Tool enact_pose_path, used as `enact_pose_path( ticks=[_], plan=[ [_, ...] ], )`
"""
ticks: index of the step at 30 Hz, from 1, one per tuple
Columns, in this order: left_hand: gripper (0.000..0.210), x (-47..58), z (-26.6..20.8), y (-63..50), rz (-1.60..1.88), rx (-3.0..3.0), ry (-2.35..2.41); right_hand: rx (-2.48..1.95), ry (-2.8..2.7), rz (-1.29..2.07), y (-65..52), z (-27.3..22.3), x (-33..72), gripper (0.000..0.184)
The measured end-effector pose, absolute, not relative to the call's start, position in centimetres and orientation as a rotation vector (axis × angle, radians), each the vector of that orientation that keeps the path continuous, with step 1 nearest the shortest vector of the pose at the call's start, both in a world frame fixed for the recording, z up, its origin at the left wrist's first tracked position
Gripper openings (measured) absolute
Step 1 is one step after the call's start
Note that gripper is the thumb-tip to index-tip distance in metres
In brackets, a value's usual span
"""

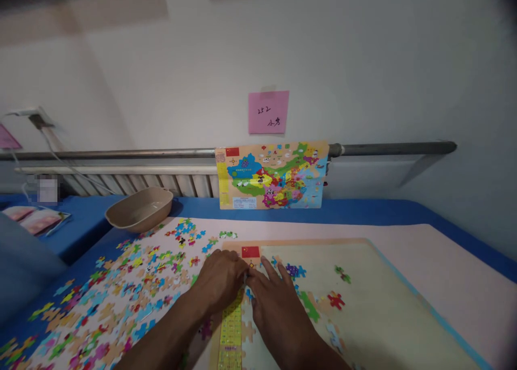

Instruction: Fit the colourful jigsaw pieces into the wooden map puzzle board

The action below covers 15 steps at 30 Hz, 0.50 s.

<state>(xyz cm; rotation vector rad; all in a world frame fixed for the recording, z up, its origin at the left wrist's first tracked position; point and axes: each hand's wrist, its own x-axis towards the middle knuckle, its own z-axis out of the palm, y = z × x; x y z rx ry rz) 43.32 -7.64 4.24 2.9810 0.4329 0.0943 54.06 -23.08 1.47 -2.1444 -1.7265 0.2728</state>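
A small piece is being pressed into the puzzle board [375, 305] near its far-left corner, just below the red flag piece [250, 251]. The left hand [218, 284] is curled with fingers together; the right hand [274, 300] is laid flat, fingers spread. Flat, knobbed cardboard loose pieces [133, 284] are scattered left; careful alignment is needed next.

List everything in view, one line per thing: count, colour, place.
puzzle board: one, cream, on the table, right
loose puzzle pieces: many, multicoloured, scattered left of the board
placed pieces: a few, multicoloured, on the board
reference map: one, multicoloured, leaning against the wall
basin: one, beige, back left
sticky note: one, pink, on the wall
pipe: one, grey, along the wall
left hand: on the board's left edge
right hand: beside it, on the board
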Motion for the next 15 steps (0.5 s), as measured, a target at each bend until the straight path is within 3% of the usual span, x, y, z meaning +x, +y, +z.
enact_pose_path(
  ticks=[7,12,15],
  plan=[
    [0.025,43.4,3.6,-6.8,0.142,2.933,0.440,-2.107,-1.656,0.282,-23.4,2.5,54.2,0.056],
    [0.023,43.9,3.5,-6.3,0.158,2.862,0.445,-2.201,-1.583,0.167,-23.8,3.2,54.9,0.035],
    [0.023,44.1,3.8,-6.2,0.150,2.816,0.454,-2.239,-1.586,0.175,-23.8,3.2,55.0,0.034]
  ],
)
